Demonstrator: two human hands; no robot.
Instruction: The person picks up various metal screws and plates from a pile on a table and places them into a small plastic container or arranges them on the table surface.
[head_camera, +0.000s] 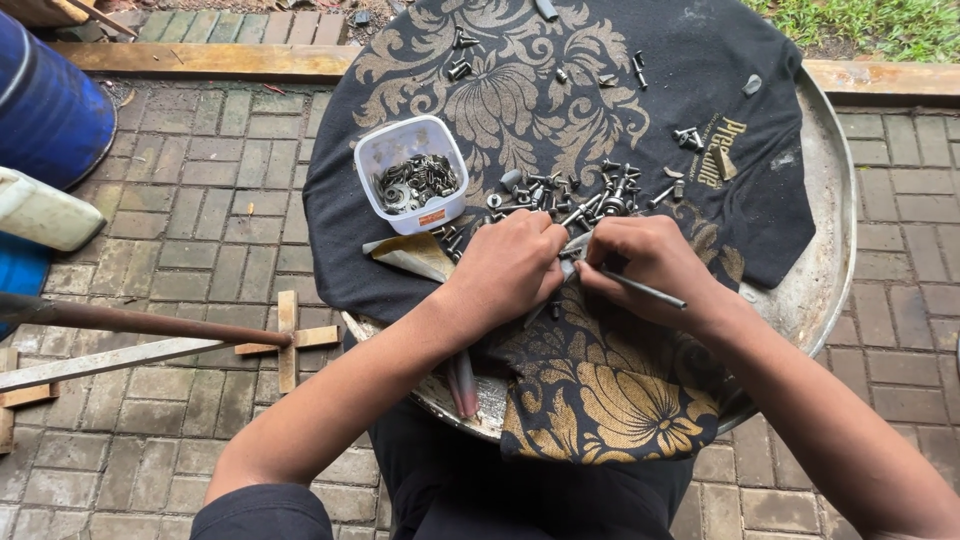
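1. While both hands meet at the middle of the worktop (830, 260), the left hand (510, 265) has its grip closed on a small metal part (573, 245), which is mostly hidden by the fingers; its exact kind cannot be told.
2. The right hand (650, 265) has its grip closed on a thin metal rod (640, 290), held like a pen with its tip toward the small part, apparently so the tip can be guided precisely.
3. The loose bolts and screws (590, 195) lie in a heap just beyond the fingers, within short reach.
4. The clear plastic tub (412, 172), holding washers and nuts, stands just left of the heap, probably to keep sorted pieces apart.
5. The worktop is a round metal tray draped with a black cloth with gold floral print (560, 90); the cloth likely stops small parts rolling.
6. Around it lies an outdoor brick paving (200, 200), with a blue drum (45, 100) at the left and grass at the top right.
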